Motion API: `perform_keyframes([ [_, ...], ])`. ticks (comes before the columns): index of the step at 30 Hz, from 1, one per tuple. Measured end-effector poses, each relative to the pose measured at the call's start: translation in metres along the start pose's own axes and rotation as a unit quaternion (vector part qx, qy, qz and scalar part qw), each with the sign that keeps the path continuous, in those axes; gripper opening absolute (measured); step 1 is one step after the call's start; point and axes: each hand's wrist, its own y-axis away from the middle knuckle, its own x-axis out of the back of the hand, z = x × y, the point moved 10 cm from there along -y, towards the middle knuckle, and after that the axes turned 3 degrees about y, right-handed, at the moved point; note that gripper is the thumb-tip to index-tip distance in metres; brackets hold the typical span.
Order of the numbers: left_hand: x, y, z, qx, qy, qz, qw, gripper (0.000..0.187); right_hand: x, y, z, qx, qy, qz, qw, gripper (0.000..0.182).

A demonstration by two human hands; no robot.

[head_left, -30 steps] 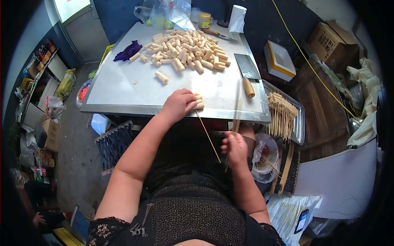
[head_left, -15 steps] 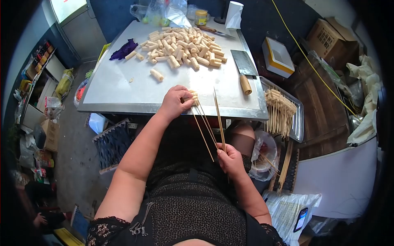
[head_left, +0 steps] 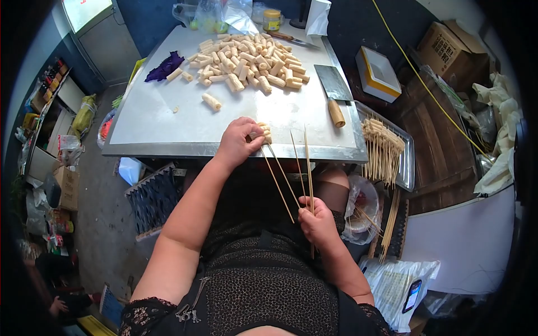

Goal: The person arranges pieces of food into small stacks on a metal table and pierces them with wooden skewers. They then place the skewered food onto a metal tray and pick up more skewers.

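At the table's front edge my left hand pinches a few short pale rolls. Thin bamboo skewers run down from these rolls toward my lap. My right hand, lower and to the right, is closed round a small bundle of bamboo skewers. One of them leans apart from the others, its point up beside the rolls. Behind my hands a large heap of cut pale rolls lies on the metal-topped table, with a single roll in front of it.
A cleaver lies at the table's right side, and a knife behind the heap. Skewered rolls fill a metal tray on the right. A purple cloth is at the left. Loose skewers lie beside my right arm.
The skewers in my right hand have spread, one now standing apart from the bundle. A skewer that ran from the rolls toward my right hand has shifted right, away from them. My left hand stays put.
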Motion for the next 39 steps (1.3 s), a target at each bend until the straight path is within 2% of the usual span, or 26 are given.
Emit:
perform_keyframes([
  [4, -0.002, 0.004, -0.001, -0.033, -0.021, -0.008, 0.999, 0.011, -0.008, 0.000, -0.005, -0.042, 0.010, -0.007, 0.999, 0.024],
  [8, -0.004, 0.004, -0.002, -0.014, -0.008, -0.022, 1.000, 0.009, -0.019, -0.010, -0.010, -0.011, -0.001, -0.017, 1.000, 0.023],
  [16, -0.001, 0.002, 0.008, -0.058, -0.030, -0.012, 0.998, 0.009, -0.039, -0.042, -0.028, 0.016, 0.031, -0.006, 0.999, 0.024],
  [21, 0.000, 0.003, 0.006, -0.049, -0.026, -0.004, 0.998, 0.009, -0.057, -0.069, -0.037, 0.049, 0.038, -0.023, 0.998, 0.028],
  [23, -0.002, 0.002, 0.012, -0.068, -0.019, -0.008, 0.997, 0.010, -0.052, -0.061, -0.035, 0.087, 0.089, 0.000, 0.992, 0.031],
  [25, 0.000, 0.002, 0.015, -0.067, -0.033, 0.008, 0.997, 0.010, -0.050, -0.042, -0.012, 0.018, 0.023, -0.013, 0.999, 0.035],
  [27, -0.003, 0.005, 0.018, -0.076, -0.034, -0.008, 0.996, 0.017, -0.050, -0.037, 0.006, 0.044, -0.026, -0.071, 0.996, 0.036],
  [29, 0.005, 0.004, 0.025, -0.074, -0.001, 0.009, 0.997, 0.031, -0.025, -0.029, -0.008, 0.072, -0.039, -0.039, 0.996, 0.036],
  [31, 0.013, 0.006, -0.005, 0.001, 0.007, 0.035, 0.999, 0.045, 0.005, -0.022, -0.032, 0.100, -0.034, 0.007, 0.994, 0.034],
  [32, 0.010, 0.007, -0.027, 0.047, 0.077, 0.043, 0.995, 0.047, 0.027, -0.019, -0.042, 0.124, -0.044, 0.022, 0.991, 0.033],
  [33, 0.007, 0.007, -0.027, 0.042, 0.083, 0.039, 0.995, 0.047, 0.052, -0.017, -0.050, 0.147, -0.052, 0.036, 0.987, 0.033],
  [37, 0.000, 0.005, -0.025, 0.073, 0.062, -0.002, 0.995, 0.047, 0.179, -0.029, -0.087, 0.242, -0.032, 0.199, 0.949, 0.029],
  [39, -0.003, 0.004, -0.021, 0.067, 0.026, -0.015, 0.997, 0.049, 0.255, -0.057, -0.082, 0.222, -0.024, 0.278, 0.934, 0.029],
])
